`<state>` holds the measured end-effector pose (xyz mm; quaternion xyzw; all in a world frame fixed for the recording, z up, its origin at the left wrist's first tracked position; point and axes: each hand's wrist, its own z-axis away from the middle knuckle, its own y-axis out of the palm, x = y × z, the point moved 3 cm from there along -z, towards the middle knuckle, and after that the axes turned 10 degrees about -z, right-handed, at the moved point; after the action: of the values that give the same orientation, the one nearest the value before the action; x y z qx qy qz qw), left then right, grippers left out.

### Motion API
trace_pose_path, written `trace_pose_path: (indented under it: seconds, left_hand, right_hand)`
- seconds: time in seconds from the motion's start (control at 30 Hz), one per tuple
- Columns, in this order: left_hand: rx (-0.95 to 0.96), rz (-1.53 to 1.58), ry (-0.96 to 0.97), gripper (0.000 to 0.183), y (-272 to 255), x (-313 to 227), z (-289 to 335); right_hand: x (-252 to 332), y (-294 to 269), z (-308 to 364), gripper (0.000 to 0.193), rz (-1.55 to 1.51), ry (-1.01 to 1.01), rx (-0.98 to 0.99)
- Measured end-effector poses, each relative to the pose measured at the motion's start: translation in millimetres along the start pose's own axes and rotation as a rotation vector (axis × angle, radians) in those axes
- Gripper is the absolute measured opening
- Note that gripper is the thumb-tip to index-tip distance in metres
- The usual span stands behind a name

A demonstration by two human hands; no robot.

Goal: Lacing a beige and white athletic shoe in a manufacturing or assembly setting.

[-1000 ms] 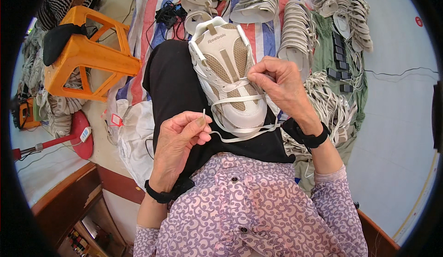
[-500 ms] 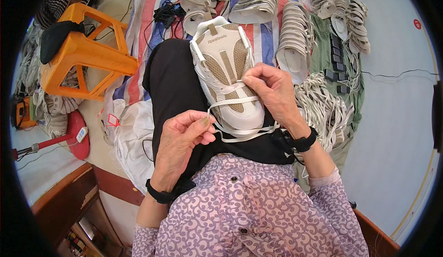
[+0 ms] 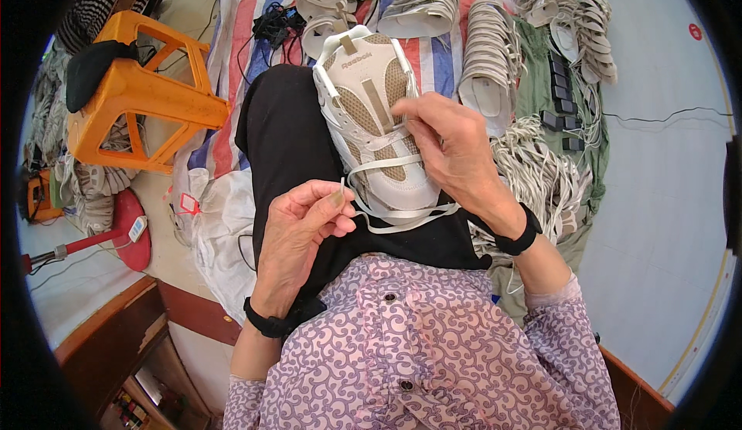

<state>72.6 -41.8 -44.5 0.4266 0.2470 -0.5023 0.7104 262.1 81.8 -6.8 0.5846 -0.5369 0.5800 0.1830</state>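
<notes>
A beige and white shoe upper (image 3: 386, 132) with tan mesh rests on my black-trousered lap, its toe toward me. A flat white shoelace (image 3: 410, 215) crosses it and loops round the toe. Beside the toe, the thumb and forefinger of my left hand (image 3: 305, 217) pinch a thin white lace end that sticks up between them. My right hand (image 3: 452, 144) is over the right side of the upper, with forefinger and thumb tips close together by the tongue. Whatever is between those tips is too small to tell.
Stacked shoe uppers (image 3: 487, 51) lie ahead on a striped cloth (image 3: 243, 13). A heap of white laces (image 3: 537, 183) is at the right, near several black boxes (image 3: 560, 94). An orange stool (image 3: 139, 90) and a red round base (image 3: 135, 233) stand at the left.
My right hand has lifted slightly off the lacing, its fingertips shifting toward the tongue. My left hand keeps its pinch on the lace, nearly in place.
</notes>
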Motion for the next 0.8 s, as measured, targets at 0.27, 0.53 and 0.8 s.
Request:
trace_pose_path:
  seconds: [0.27, 0.53, 0.8]
  left_hand:
    - [0.033, 0.017, -0.004, 0.02, 0.8, 0.8, -3.7]
    - [0.032, 0.056, 0.016, 0.021, -0.5, -0.7, -2.3]
    - [0.026, 0.074, 0.038, 0.023, -0.7, -2.1, -4.3]
  right_hand:
    - [-6.3, 11.9, -10.1, 0.02, 0.017, -0.083, 0.128]
    - [1.9, -1.8, -16.6, 0.021, 0.164, -0.169, 0.228]
    - [23.1, 25.3, -12.3, 0.017, 0.528, -0.53, 0.399]
